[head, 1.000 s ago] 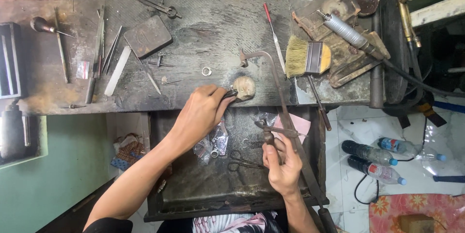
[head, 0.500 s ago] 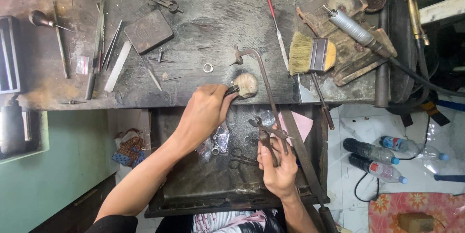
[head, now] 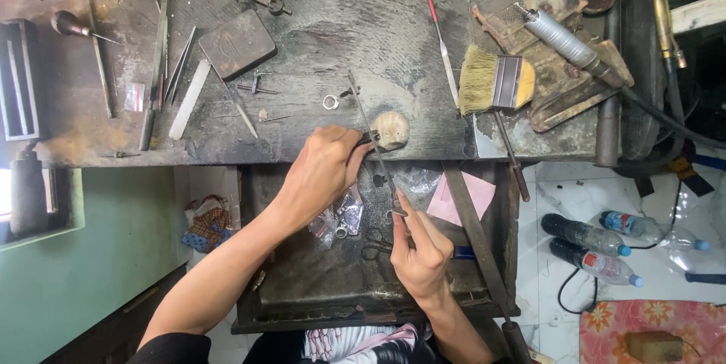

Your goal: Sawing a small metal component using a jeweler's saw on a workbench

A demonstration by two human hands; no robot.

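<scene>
The person's left hand lies at the front edge of the dark, worn workbench, fingers curled shut around a small dark piece whose tip presses against a pale, rounded wooden peg that juts from the bench edge. What exactly the fingers pinch is too small to tell. The right hand is lower, over the open metal drawer under the bench, closed in a pinch on the lower end of a long thin file. The file runs up and to the left, crossing just beside the peg and the left fingertips – its upper end reaches onto the bench top near a small metal ring.

In the drawer, under the hands, lie small clear plastic bags, a pair of scissors and a pink sheet of paper. On the bench, a flat brush with pale bristles lies to the right of the peg, and a red-tipped needle file lies beside it. A dark rectangular block and a row of slim hand tools lie to the left – well apart from both hands. Plastic bottles lie on the floor at right.
</scene>
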